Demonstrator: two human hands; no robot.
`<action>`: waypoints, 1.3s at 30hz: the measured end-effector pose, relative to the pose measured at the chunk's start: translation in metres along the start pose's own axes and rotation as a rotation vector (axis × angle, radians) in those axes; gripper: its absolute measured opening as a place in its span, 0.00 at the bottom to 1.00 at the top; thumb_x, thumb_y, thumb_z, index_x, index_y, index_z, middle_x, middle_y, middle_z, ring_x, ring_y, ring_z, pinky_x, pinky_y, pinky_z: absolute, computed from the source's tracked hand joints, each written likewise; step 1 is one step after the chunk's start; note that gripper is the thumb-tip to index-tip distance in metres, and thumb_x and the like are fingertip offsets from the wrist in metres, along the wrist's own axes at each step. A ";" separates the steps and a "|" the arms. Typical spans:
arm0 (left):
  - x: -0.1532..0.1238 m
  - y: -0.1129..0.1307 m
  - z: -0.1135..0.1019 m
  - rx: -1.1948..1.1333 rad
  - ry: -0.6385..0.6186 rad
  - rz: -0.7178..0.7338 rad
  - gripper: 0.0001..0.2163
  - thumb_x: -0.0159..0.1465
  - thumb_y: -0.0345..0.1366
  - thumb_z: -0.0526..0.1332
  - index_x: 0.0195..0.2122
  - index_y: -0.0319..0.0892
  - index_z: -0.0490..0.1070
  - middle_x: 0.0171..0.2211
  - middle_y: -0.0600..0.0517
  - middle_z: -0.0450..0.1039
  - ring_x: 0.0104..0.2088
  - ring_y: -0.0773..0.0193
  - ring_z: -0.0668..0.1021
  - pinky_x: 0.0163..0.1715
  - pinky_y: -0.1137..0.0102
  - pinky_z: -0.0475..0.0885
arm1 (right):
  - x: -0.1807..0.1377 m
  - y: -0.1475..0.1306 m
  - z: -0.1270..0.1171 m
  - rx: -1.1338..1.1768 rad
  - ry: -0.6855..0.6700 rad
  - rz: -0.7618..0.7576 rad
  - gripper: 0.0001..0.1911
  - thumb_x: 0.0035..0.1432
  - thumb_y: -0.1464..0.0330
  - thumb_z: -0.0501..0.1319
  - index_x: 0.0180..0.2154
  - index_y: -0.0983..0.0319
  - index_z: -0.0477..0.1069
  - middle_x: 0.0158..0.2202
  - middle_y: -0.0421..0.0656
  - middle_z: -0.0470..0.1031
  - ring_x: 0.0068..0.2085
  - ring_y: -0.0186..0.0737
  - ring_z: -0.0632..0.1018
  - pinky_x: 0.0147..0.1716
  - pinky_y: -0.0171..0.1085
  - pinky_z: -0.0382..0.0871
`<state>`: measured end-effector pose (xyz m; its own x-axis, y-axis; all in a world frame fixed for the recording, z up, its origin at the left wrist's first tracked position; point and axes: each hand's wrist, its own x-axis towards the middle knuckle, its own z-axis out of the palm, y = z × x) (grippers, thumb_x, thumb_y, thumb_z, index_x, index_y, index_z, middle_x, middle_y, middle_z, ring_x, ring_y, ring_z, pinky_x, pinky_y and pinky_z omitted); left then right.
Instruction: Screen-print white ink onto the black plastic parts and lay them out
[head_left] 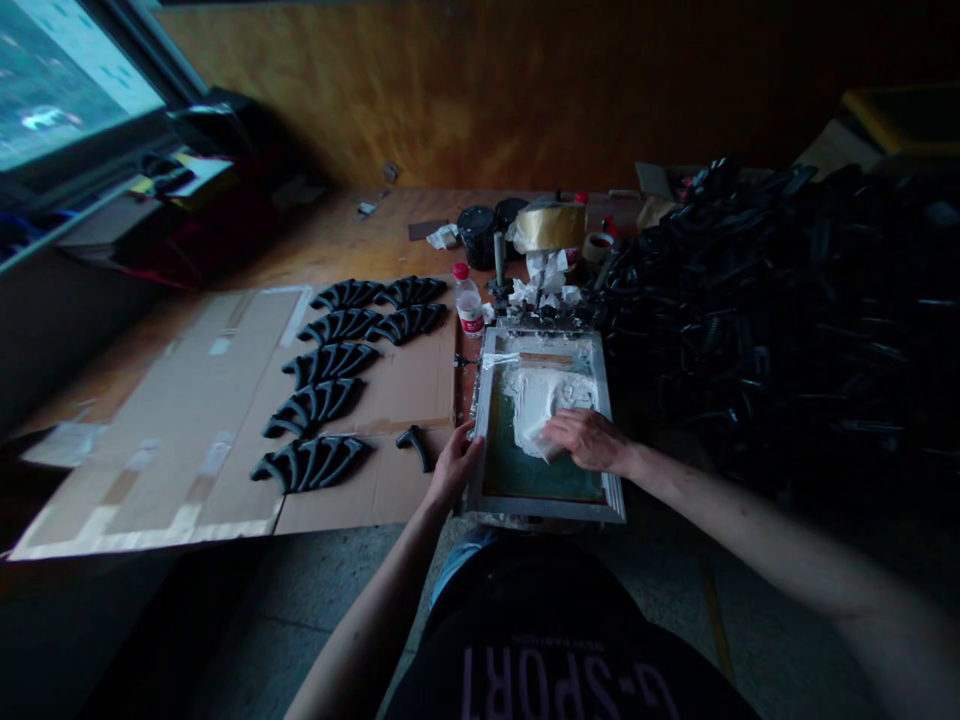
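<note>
In front of me lies a screen-printing frame with a pale metal rim and a green mesh. White ink is spread thickly over the middle of the mesh. My left hand grips the frame's left edge. Over the ink, my right hand is closed on a small, flat, pale scraper, partly hidden by the fingers and smeared with white. A wooden-handled spatula with a white-coated end rests across the frame's far part. Just left of my left hand lies a single black curved handle on cardboard.
Rows of black curved handles lie on a flat cardboard sheet at left. A red-capped bottle stands behind the frame, near black tubs and a tape roll. At right rises a large pile of black parts.
</note>
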<state>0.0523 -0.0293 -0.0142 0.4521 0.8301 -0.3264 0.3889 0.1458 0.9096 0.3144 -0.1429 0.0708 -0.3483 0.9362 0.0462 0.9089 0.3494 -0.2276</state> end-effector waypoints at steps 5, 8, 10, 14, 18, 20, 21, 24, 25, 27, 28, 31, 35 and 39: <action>-0.002 0.005 0.001 -0.004 0.027 0.001 0.29 0.59 0.51 0.61 0.58 0.41 0.68 0.32 0.52 0.74 0.32 0.65 0.75 0.31 0.74 0.68 | -0.001 0.000 -0.006 0.062 0.050 0.082 0.11 0.50 0.80 0.56 0.33 0.62 0.73 0.33 0.43 0.74 0.39 0.40 0.72 0.37 0.36 0.63; -0.005 0.010 0.001 -0.051 0.000 0.010 0.30 0.59 0.51 0.61 0.59 0.41 0.66 0.33 0.51 0.74 0.32 0.65 0.75 0.31 0.74 0.68 | -0.003 -0.008 0.009 -0.021 0.188 0.116 0.16 0.54 0.81 0.52 0.39 0.64 0.74 0.38 0.47 0.75 0.43 0.43 0.71 0.40 0.39 0.65; -0.007 0.014 0.001 -0.069 0.000 -0.005 0.30 0.58 0.51 0.62 0.58 0.40 0.67 0.32 0.51 0.73 0.32 0.64 0.75 0.31 0.74 0.68 | -0.007 -0.014 0.017 -0.003 0.173 0.054 0.17 0.55 0.81 0.53 0.41 0.63 0.75 0.38 0.47 0.76 0.43 0.43 0.72 0.41 0.39 0.66; -0.011 0.028 -0.003 -0.112 -0.017 -0.041 0.32 0.57 0.51 0.64 0.59 0.40 0.65 0.31 0.51 0.74 0.31 0.65 0.75 0.29 0.74 0.67 | 0.012 -0.005 0.001 0.102 0.209 0.142 0.10 0.57 0.73 0.61 0.42 0.59 0.75 0.37 0.43 0.76 0.42 0.42 0.74 0.42 0.39 0.68; -0.024 0.069 -0.017 -0.167 -0.059 -0.006 0.33 0.57 0.52 0.63 0.61 0.41 0.64 0.27 0.54 0.72 0.25 0.67 0.72 0.24 0.76 0.64 | 0.046 0.041 -0.043 0.094 0.410 0.401 0.28 0.57 0.68 0.65 0.59 0.56 0.65 0.48 0.45 0.76 0.45 0.42 0.76 0.45 0.39 0.71; -0.028 0.099 -0.023 -0.164 -0.005 0.065 0.27 0.60 0.55 0.60 0.53 0.41 0.72 0.27 0.54 0.71 0.24 0.69 0.70 0.23 0.76 0.63 | 0.042 0.071 -0.062 0.052 0.513 0.543 0.28 0.59 0.67 0.63 0.61 0.59 0.64 0.45 0.45 0.78 0.40 0.39 0.78 0.41 0.37 0.72; -0.028 0.115 -0.025 -0.185 0.020 0.110 0.26 0.61 0.57 0.58 0.48 0.40 0.75 0.27 0.53 0.71 0.25 0.69 0.70 0.23 0.75 0.64 | 0.034 0.084 -0.067 0.013 0.565 0.630 0.24 0.61 0.67 0.60 0.59 0.62 0.66 0.42 0.45 0.79 0.36 0.37 0.78 0.37 0.35 0.72; -0.019 0.161 -0.026 -0.335 0.067 0.272 0.26 0.62 0.59 0.54 0.42 0.39 0.75 0.31 0.49 0.74 0.29 0.66 0.75 0.28 0.74 0.69 | 0.001 0.107 -0.060 -0.174 0.518 0.783 0.19 0.67 0.68 0.49 0.42 0.73 0.74 0.28 0.41 0.78 0.26 0.31 0.75 0.27 0.29 0.71; -0.013 0.175 -0.024 -0.378 0.081 0.321 0.25 0.63 0.58 0.54 0.42 0.40 0.74 0.34 0.48 0.75 0.32 0.65 0.76 0.29 0.73 0.71 | -0.009 0.105 -0.049 -0.220 0.450 0.778 0.20 0.67 0.68 0.47 0.35 0.72 0.75 0.24 0.39 0.76 0.24 0.30 0.74 0.24 0.28 0.70; -0.001 0.198 -0.021 -0.423 0.109 0.391 0.24 0.63 0.57 0.54 0.42 0.41 0.73 0.38 0.47 0.76 0.36 0.62 0.78 0.30 0.72 0.73 | -0.020 0.090 -0.018 -0.230 0.323 0.703 0.20 0.66 0.65 0.52 0.26 0.66 0.73 0.20 0.36 0.74 0.23 0.29 0.73 0.23 0.27 0.69; 0.004 0.206 -0.020 -0.430 0.113 0.408 0.23 0.64 0.57 0.53 0.43 0.42 0.72 0.38 0.46 0.76 0.37 0.61 0.78 0.30 0.71 0.74 | -0.022 0.078 -0.001 -0.201 0.286 0.654 0.17 0.63 0.62 0.57 0.25 0.64 0.72 0.22 0.37 0.74 0.25 0.30 0.74 0.24 0.27 0.70; 0.003 0.206 -0.008 -0.484 0.150 0.399 0.23 0.64 0.58 0.52 0.46 0.43 0.69 0.40 0.45 0.77 0.38 0.61 0.79 0.30 0.71 0.74 | -0.015 0.037 0.041 -0.121 0.204 0.574 0.14 0.56 0.59 0.66 0.29 0.63 0.72 0.32 0.44 0.78 0.36 0.38 0.78 0.35 0.32 0.72; -0.031 0.151 0.029 -0.418 -0.119 -0.025 0.29 0.59 0.62 0.55 0.47 0.39 0.68 0.40 0.40 0.78 0.34 0.57 0.80 0.26 0.70 0.73 | 0.005 -0.020 0.052 0.058 0.162 0.762 0.10 0.63 0.64 0.60 0.37 0.65 0.70 0.33 0.48 0.76 0.36 0.42 0.77 0.35 0.36 0.69; -0.064 0.090 0.057 -0.407 -0.329 -0.349 0.31 0.57 0.63 0.57 0.46 0.38 0.69 0.43 0.37 0.77 0.39 0.52 0.81 0.29 0.66 0.75 | 0.015 -0.063 0.040 0.294 0.262 0.564 0.07 0.65 0.65 0.55 0.37 0.61 0.69 0.36 0.45 0.75 0.39 0.39 0.76 0.36 0.34 0.68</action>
<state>0.1035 -0.1002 0.0738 0.6026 0.4969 -0.6245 0.2505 0.6253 0.7391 0.2428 -0.1521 0.0466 0.2599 0.9632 0.0682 0.8222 -0.1837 -0.5387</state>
